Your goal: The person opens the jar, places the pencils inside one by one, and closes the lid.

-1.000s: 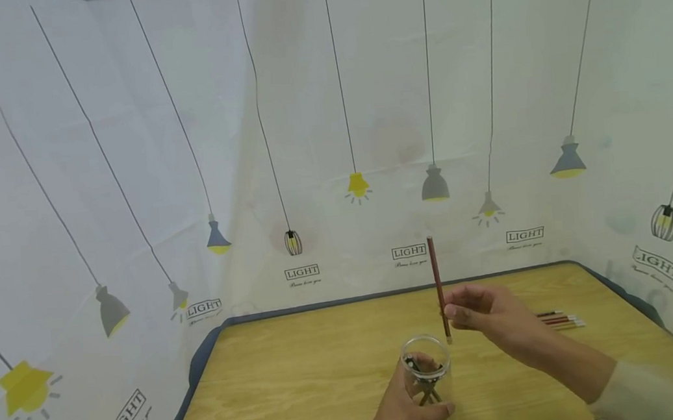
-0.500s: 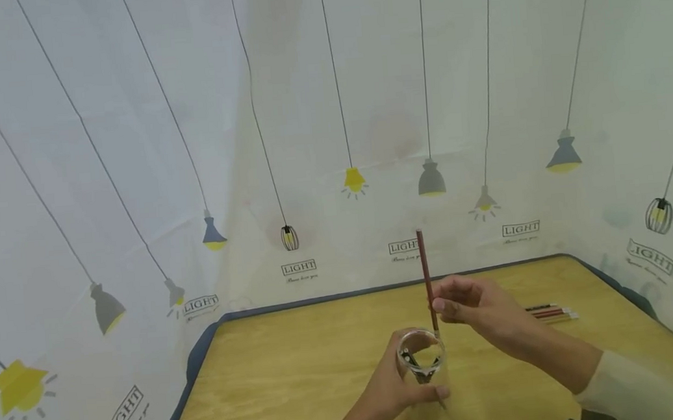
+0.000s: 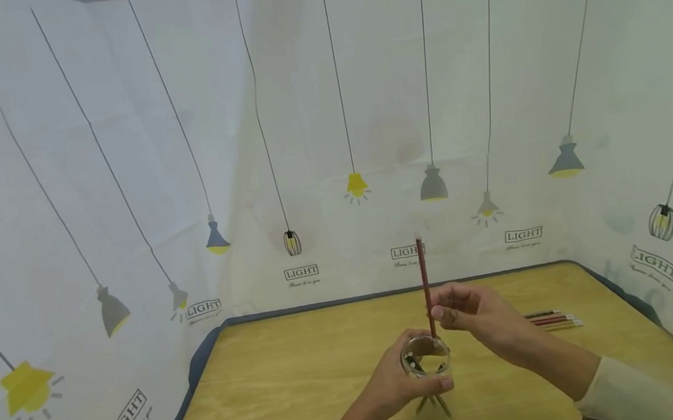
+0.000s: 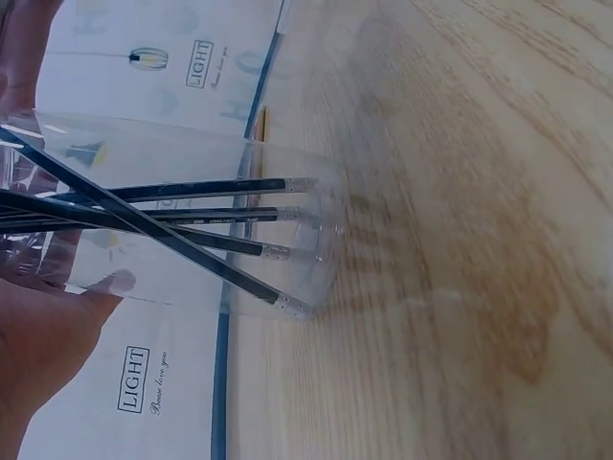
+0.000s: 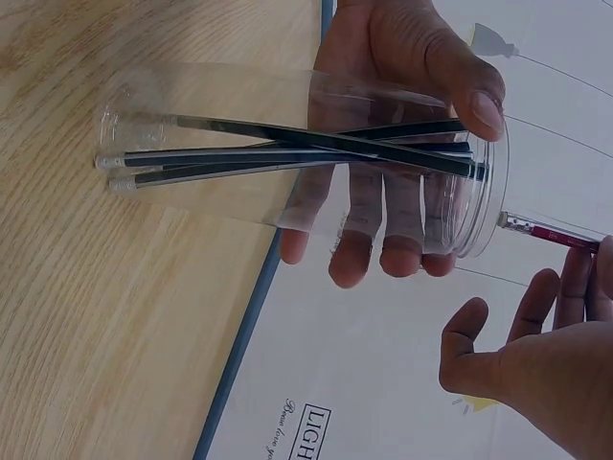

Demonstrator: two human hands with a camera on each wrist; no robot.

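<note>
My left hand (image 3: 386,376) grips a clear plastic jar (image 5: 220,91) just under its rim, thumb on one side and fingers round the other. Inside it several black pencils (image 4: 144,218) lean crosswise, their silver-ferruled eraser ends at the bottom. A dark red pencil (image 3: 423,269) stands nearly upright over the jar's mouth, pinched low down between the thumb and fingers of my right hand (image 3: 487,313). Its eraser end points down; in the right wrist view that tip is right at the rim, just outside the opening.
On the wooden table (image 3: 277,370), to the right behind my right hand, lies a small bundle of pencils (image 3: 555,319) in black, red and yellowish colours. A pale cloth wall (image 3: 317,107) printed with hanging lamps rises behind the table's dark blue edge.
My right hand has brought the red pencil leftward, from beside the jar to over its rim. My left hand has shifted higher on the jar, closer to the rim.
</note>
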